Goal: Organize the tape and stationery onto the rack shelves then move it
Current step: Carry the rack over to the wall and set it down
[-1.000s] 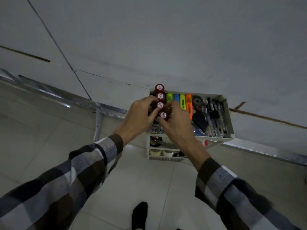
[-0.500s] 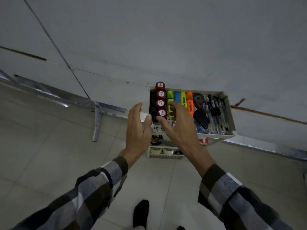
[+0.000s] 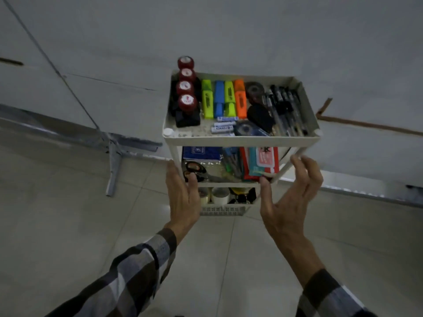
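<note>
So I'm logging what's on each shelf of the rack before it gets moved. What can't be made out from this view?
All in the head view:
- Bottom shelf: only its front shows; the middle shelf and the left hand cover the rest.
- Middle shelf: its back is hidden under the top tray.
- Stamp labels: too small and blurred.
- Right hand: grip on the post unclear.

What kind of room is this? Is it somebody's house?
Hard to say for sure. It looks like a plain indoor room, maybe a home or storeroom: a pale tiled floor, a bare grey wall, and a small white rack filled with stationery standing against it.
</note>
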`<state>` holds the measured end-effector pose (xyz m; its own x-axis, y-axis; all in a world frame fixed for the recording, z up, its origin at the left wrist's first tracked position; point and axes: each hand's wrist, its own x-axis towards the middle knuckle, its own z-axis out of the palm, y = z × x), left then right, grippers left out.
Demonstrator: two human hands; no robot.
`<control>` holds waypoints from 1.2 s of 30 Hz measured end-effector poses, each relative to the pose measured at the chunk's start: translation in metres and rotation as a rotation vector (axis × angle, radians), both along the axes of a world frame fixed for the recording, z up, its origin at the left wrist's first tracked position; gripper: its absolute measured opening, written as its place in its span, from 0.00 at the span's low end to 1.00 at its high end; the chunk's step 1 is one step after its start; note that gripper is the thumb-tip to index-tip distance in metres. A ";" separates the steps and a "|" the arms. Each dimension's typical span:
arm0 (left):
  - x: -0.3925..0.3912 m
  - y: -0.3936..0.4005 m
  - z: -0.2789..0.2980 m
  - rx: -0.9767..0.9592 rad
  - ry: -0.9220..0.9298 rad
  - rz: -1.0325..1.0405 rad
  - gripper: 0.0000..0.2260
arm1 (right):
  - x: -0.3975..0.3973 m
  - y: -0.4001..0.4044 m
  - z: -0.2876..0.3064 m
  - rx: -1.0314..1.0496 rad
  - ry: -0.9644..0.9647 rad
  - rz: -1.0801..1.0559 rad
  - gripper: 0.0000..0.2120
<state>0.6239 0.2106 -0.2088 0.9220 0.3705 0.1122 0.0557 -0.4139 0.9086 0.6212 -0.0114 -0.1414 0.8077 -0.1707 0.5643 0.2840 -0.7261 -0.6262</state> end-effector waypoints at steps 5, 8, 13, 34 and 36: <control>0.018 -0.012 -0.089 -0.009 -0.134 0.092 0.32 | 0.021 -0.026 -0.129 0.359 0.363 -0.116 0.47; 0.037 -0.003 -0.136 -0.016 -0.250 0.146 0.29 | 0.050 -0.033 -0.191 0.511 0.317 0.040 0.37; 0.073 0.006 -0.187 0.032 -0.544 0.189 0.28 | 0.071 -0.015 -0.273 0.592 0.138 0.070 0.24; 0.137 0.033 -0.286 0.109 -0.691 0.308 0.12 | 0.102 0.026 -0.366 0.637 -0.167 -0.261 0.18; 0.143 0.036 -0.284 0.119 -0.704 0.297 0.10 | 0.105 0.029 -0.365 0.628 -0.172 -0.275 0.19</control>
